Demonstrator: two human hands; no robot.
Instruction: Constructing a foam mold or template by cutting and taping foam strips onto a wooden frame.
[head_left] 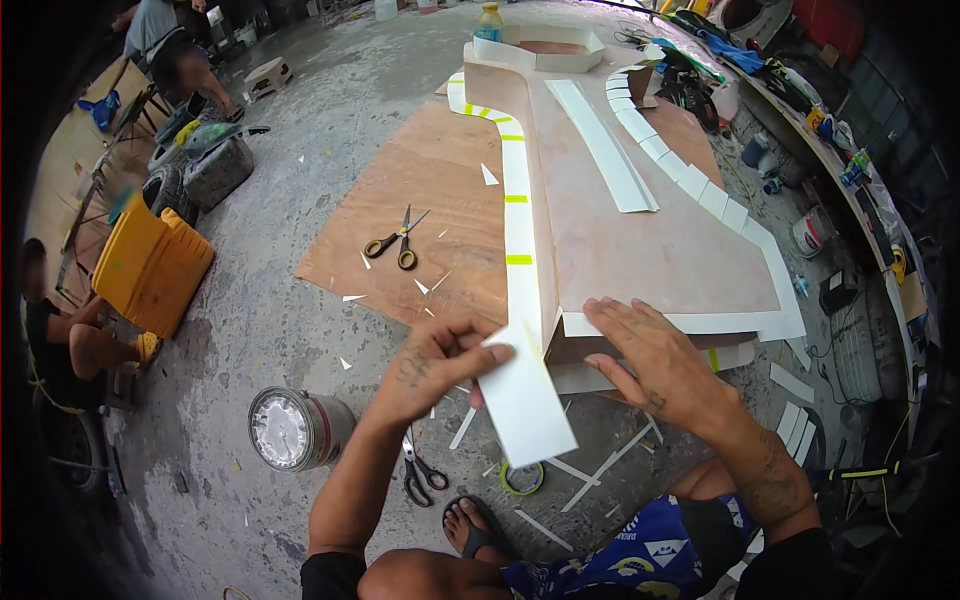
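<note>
My left hand (445, 362) pinches a white card strip (535, 408) between thumb and fingers, its loose end hanging toward me. The strip's far end lies against the near end of a long white border (520, 290), which has yellow-green tape pieces (518, 260) across it. My right hand (650, 362) is open, with fingers stretched over the near edge of a large pinkish-brown shaped panel (640, 255). White card edging also lines the panel's right side in short segments (690, 180). Another long white strip (605, 150) lies on top.
A plywood sheet (440, 170) lies underneath, with scissors (400, 240) and white offcuts. Near my foot are black-handled scissors (422, 475), a tape roll (522, 480) and a metal can (298, 430). A yellow plastic piece (150, 265) and other people are at left; a cluttered bench (850, 200) is at right.
</note>
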